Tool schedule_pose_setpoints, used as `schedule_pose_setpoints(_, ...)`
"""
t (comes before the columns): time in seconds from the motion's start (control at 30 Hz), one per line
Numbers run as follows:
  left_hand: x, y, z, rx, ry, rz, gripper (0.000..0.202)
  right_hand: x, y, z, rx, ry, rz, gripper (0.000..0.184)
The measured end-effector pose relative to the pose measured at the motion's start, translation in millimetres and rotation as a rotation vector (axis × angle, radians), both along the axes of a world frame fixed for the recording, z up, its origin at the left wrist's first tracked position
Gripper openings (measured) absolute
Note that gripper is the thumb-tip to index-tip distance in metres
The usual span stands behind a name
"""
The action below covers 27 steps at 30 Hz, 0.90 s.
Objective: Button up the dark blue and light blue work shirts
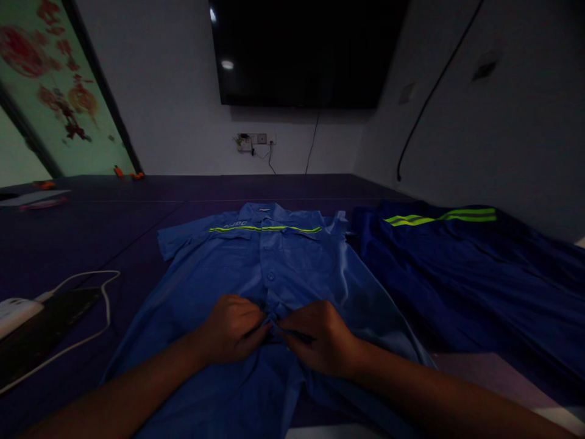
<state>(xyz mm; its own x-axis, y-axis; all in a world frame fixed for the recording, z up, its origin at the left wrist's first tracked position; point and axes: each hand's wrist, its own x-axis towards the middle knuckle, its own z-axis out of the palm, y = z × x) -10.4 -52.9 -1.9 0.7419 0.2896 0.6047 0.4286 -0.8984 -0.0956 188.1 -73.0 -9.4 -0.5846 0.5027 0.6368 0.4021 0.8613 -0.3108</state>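
A light blue work shirt (274, 256) with a yellow-green reflective stripe across the chest lies flat, front up, on a dark purple surface (114, 213). My left hand (231, 329) and my right hand (320, 341) meet at the shirt's front placket, low on the button line. Both hands are closed, fingers pinching the two edges of the shirt fabric together at the middle. A button shows on the placket just above my hands.
A darker blue garment (466, 274) with yellow-green stripes lies to the right of the shirt. At the left sit a black phone (50, 323), a white cable (91, 292) and a white charger (13, 311). A black screen (301, 52) hangs on the far wall.
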Motion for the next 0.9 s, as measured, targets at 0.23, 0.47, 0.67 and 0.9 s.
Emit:
schedule_pose_setpoints(0.23, -1.9, 2.9, 0.6, -0.018, 0.011, -0.015, 0.025, -2.7, -2.2, 1.6, -0.083, 0.098, -0.037, 0.012)
schedule_pose_setpoints(0.47, -3.1, 2.7, -2.0, -0.047, 0.01, -0.014, 0.021, -2.9, -2.6, -0.7, -0.097, 0.079, -0.026, 0.02)
schedule_pose_setpoints(0.67, -2.6, 1.8, -2.8, -0.03, 0.025, -0.002, 0.025, -2.2, -1.1, -1.1, -0.077, 0.051, 0.014, 0.022)
schedule_pose_setpoints(0.9, 0.1, -0.3, -4.5, -0.078, -0.018, 0.024, 0.02, -1.8, -0.7, -1.0, -0.008, 0.013, 0.014, 0.024)
